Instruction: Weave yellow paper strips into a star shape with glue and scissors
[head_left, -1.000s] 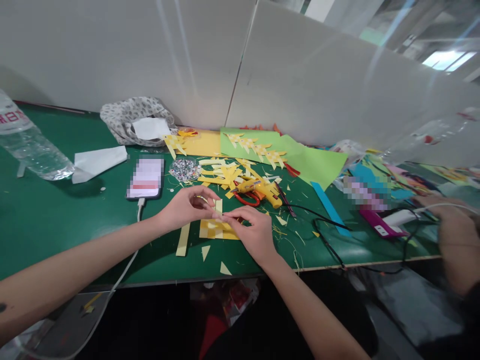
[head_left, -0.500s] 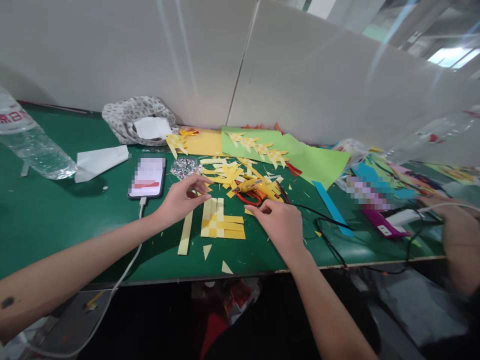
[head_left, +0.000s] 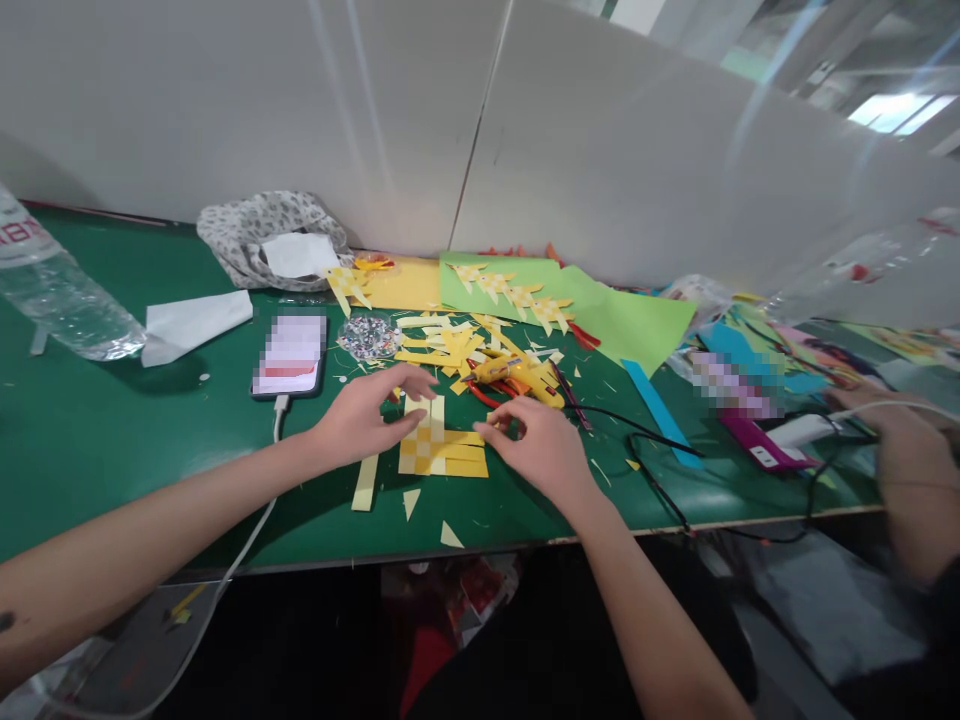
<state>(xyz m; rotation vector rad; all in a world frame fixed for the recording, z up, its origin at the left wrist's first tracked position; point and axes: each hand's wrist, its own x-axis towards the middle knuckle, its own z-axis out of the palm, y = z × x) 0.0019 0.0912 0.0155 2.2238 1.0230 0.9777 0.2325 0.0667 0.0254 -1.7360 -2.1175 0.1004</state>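
Observation:
A woven piece of pale and darker yellow paper strips (head_left: pixel 425 452) lies flat on the green table (head_left: pixel 300 520). My left hand (head_left: pixel 379 412) hovers over its upper left side, thumb and fingers apart, with nothing visible between them. At its right end, my right hand (head_left: pixel 525 435) has thumb and forefinger brought together near the darker strips; whatever sits between the tips is too small to make out. A loose pale strip (head_left: pixel 364 484) lies partly beneath my left hand. Just behind my right hand are a yellow glue gun (head_left: pixel 517 372) and red-handled scissors, partly covered.
A phone (head_left: pixel 290 355) with a white cable lies left, near a bottle (head_left: pixel 67 290). Behind are paper scraps (head_left: pixel 450 345), a dish of beads (head_left: pixel 367 338) and green sheets (head_left: pixel 630 320). A blue strip (head_left: pixel 660 410), black cord and another person's hand (head_left: pixel 874 405) are at right.
Both hands have moved: the left lower over the woven piece, the right leftward to its right-hand strips. The view has shifted slightly.

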